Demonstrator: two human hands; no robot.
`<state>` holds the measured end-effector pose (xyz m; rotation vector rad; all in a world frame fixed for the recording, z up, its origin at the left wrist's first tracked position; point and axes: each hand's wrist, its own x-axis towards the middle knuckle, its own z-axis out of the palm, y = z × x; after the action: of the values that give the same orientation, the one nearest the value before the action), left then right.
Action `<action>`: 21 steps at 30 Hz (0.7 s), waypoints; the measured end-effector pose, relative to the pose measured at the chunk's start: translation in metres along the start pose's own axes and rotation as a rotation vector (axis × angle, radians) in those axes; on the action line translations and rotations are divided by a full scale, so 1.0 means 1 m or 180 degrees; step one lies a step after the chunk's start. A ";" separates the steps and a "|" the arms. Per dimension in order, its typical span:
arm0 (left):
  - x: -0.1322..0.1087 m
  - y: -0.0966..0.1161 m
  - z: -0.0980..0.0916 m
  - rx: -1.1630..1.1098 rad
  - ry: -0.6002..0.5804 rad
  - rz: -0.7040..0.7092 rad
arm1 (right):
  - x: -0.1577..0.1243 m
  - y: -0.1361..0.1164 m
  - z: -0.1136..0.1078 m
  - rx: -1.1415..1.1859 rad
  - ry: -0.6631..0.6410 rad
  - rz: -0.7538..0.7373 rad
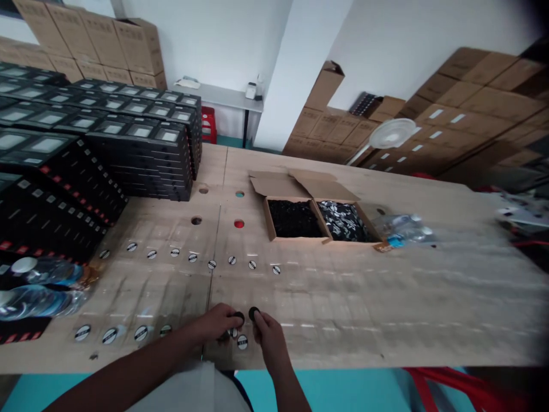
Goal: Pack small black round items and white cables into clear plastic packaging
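My left hand (217, 323) pinches a small round black disc (239, 316) above the table's front edge. Close beside it, my right hand (269, 337) grips a second black disc (254, 313) between thumb and fingers. A round white badge with a black band (242, 342) lies just below and between the hands. Another one is partly covered by my left hand. Several similar badges run in a row (193, 258) farther back, and several more (140, 333) lie at the front left. They rest on clear plastic pieces (171, 292) spread over the wooden table (386, 337).
Two open cardboard boxes hold black pieces (295, 218) and black-and-white pieces (343, 220). Tall stacks of black boxes (141, 163) stand at left, with plastic bottles (43, 300) before them. Another bottle (407, 229) lies at right. A red chair (454, 383) stands at the front right.
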<state>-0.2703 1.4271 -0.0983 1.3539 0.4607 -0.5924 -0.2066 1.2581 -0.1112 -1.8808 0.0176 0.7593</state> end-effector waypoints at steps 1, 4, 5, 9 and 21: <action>-0.001 -0.002 0.002 -0.0021 0.0034 -0.0034 | -0.001 0.005 -0.009 -0.0154 0.0078 0.0029; -0.005 -0.004 0.007 -0.0197 0.0101 -0.0058 | -0.006 0.017 -0.039 -0.0538 0.0286 0.0049; -0.006 -0.005 0.008 -0.0246 0.0102 -0.0047 | -0.009 0.020 -0.047 -0.0611 0.0344 0.0044; -0.007 -0.008 0.012 -0.0291 0.0093 -0.0036 | -0.021 0.031 -0.059 -0.1292 0.0579 -0.0141; -0.004 -0.008 0.037 0.0010 -0.0038 -0.0079 | -0.036 0.027 -0.045 -0.0687 0.0443 -0.0118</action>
<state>-0.2793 1.3906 -0.0955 1.3484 0.4676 -0.6217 -0.2227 1.1967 -0.1043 -2.1308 -0.0118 0.6236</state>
